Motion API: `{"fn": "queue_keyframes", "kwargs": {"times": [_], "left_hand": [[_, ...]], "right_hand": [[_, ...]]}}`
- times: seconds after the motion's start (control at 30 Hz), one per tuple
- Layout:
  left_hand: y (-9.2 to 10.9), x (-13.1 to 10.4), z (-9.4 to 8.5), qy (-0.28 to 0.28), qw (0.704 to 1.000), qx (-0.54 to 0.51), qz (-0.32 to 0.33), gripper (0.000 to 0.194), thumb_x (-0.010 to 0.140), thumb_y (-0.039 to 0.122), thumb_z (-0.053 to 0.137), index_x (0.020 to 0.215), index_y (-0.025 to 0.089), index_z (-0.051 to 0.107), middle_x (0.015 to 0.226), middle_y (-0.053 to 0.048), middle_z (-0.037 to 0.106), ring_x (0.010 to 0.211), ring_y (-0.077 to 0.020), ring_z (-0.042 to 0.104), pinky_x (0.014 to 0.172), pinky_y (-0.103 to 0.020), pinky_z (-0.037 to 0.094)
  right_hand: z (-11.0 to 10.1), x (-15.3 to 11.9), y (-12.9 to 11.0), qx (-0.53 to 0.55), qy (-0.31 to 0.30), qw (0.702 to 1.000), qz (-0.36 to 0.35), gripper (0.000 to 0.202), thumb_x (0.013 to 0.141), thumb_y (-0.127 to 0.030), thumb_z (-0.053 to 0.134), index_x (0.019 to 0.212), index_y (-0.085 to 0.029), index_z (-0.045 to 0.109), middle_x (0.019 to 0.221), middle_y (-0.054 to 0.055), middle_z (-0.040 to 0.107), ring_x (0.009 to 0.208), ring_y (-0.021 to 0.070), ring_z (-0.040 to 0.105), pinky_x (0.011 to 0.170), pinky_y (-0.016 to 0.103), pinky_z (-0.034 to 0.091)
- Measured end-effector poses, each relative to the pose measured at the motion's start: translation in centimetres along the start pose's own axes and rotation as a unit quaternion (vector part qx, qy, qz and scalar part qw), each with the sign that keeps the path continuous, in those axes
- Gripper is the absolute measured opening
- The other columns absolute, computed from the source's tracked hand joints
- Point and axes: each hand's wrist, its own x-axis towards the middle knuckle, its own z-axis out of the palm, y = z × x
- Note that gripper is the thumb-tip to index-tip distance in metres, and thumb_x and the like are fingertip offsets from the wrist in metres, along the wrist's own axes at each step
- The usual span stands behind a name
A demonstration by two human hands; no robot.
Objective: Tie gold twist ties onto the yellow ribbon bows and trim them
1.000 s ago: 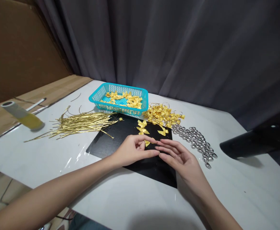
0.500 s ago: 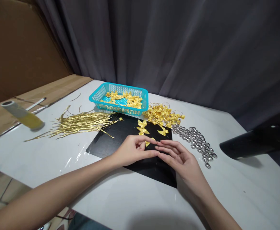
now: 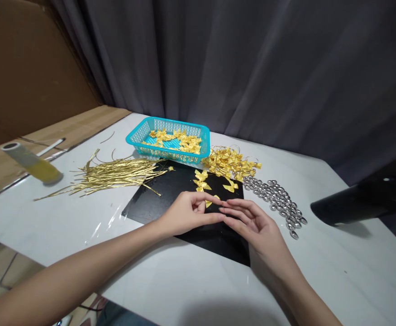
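My left hand (image 3: 191,210) and my right hand (image 3: 254,222) meet fingertip to fingertip above a black mat (image 3: 198,242). Thumb and forefinger of each hand come together in a pinch, and what sits between them is too small to make out. Just behind the fingers, several yellow ribbon bows (image 3: 202,181) lie on the mat, one partly hidden by my left hand. Another yellow bow (image 3: 231,185) rests a little to the right. Beyond the mat's far edge is a heap of yellow bows with thin loops (image 3: 230,163).
A blue plastic basket (image 3: 132,141) holding more bows stands at the back. Gold twist ties (image 3: 116,175) lie in a bundle on the left, near a yellowish roll (image 3: 35,165). Silver oval beads (image 3: 279,199) spread to the right, before a black cylinder (image 3: 354,203). The table (image 3: 143,283) is white.
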Motion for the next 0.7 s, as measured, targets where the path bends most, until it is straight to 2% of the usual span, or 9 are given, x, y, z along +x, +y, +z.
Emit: {"fn": "queue_keyframes", "kwargs": {"times": [0.7], "left_hand": [[0.03,0.0,-0.03,-0.002,1.0,-0.006,-0.008,0.047,0.072,0.046,0.073,0.105,0.012,0.071,0.051,0.01,0.03,0.049,-0.006,0.023,0.048,-0.022,0.018]], "right_hand": [[0.04,0.07,-0.05,-0.003,0.001,1.0,0.003,0.034,0.072,-0.036,0.08,0.099,-0.024,0.064,0.108,0.007,0.068,0.107,0.0253,0.064,0.092,0.039,0.054]]}}
